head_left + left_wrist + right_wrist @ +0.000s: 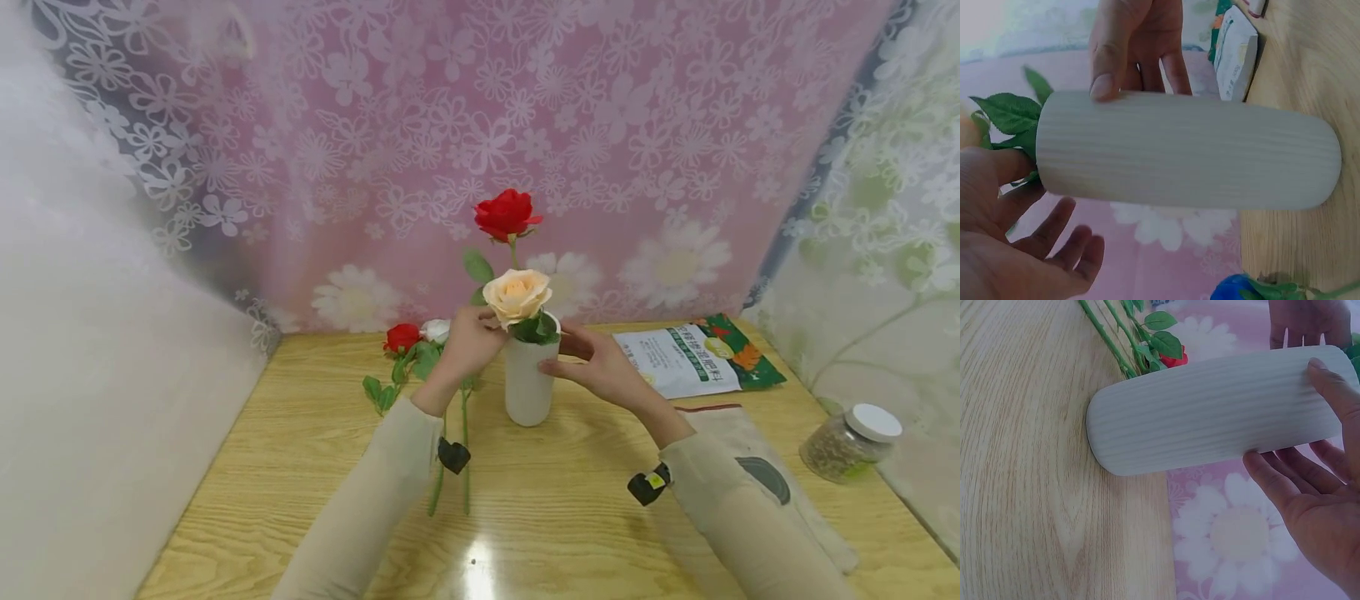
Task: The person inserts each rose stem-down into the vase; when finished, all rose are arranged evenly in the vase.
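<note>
A white ribbed vase (527, 383) stands upright on the table. My right hand (603, 367) grips its upper right side, the thumb (1335, 390) on the near face and the fingers round the side. At the rim, my left hand (472, 342) pinches the cream rose (517, 296) just below its bloom, among green leaves (1013, 115); the other fingers are loosely spread beside the vase. A taller red rose (507, 215) rises behind the cream one. The lower stems are hidden inside the vase.
Left of the vase lie another red rose (402, 337), a white rose (435, 330) and a blue flower (1232, 287). To the right are a white-and-green packet (686, 360), a beige cloth (723, 433) and a lidded jar (847, 446). A pink floral curtain (420, 167) hangs behind.
</note>
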Demonstrator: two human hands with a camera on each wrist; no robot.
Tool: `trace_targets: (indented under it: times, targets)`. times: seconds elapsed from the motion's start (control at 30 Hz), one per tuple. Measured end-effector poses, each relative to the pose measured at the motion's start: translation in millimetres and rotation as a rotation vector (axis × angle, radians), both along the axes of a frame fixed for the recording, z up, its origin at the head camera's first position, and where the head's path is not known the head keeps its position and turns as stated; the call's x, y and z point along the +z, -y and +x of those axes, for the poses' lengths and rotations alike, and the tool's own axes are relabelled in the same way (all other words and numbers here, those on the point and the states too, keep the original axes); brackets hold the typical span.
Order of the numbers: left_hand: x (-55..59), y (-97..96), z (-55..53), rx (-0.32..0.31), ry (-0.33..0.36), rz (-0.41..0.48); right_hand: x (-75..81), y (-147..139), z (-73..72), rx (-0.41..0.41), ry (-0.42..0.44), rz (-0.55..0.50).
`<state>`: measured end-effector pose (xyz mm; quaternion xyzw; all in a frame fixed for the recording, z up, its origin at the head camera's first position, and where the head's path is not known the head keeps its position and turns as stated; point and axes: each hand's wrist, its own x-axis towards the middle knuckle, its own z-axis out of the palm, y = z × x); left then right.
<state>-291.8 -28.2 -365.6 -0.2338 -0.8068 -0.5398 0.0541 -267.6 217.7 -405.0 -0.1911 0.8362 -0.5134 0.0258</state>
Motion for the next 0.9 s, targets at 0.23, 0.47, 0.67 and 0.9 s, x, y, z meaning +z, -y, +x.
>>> trace_targets:
  times: [0.23, 0.47, 0.67, 0.9]
  targets:
    - [-9.2, 23.0, 0.7, -0.019, 0.035, 0.049, 1.9, 0, 0.5, -0.004, -0.002, 0.007]
    - [-34.1, 58.6, 8.8, -0.034, 0.114, 0.042, 1.7, 3, 0.7, -0.007, 0.02, 0.001]
    - [-56.1, 95.3, 12.2, 0.02, 0.166, 0.033, 0.8, 4, 1.8, 0.005, 0.014, -0.029]
    - [-69.0, 132.6, 21.9, 0.142, 0.204, -0.038, 1.5, 10, 1.1, -0.003, -0.053, -0.036]
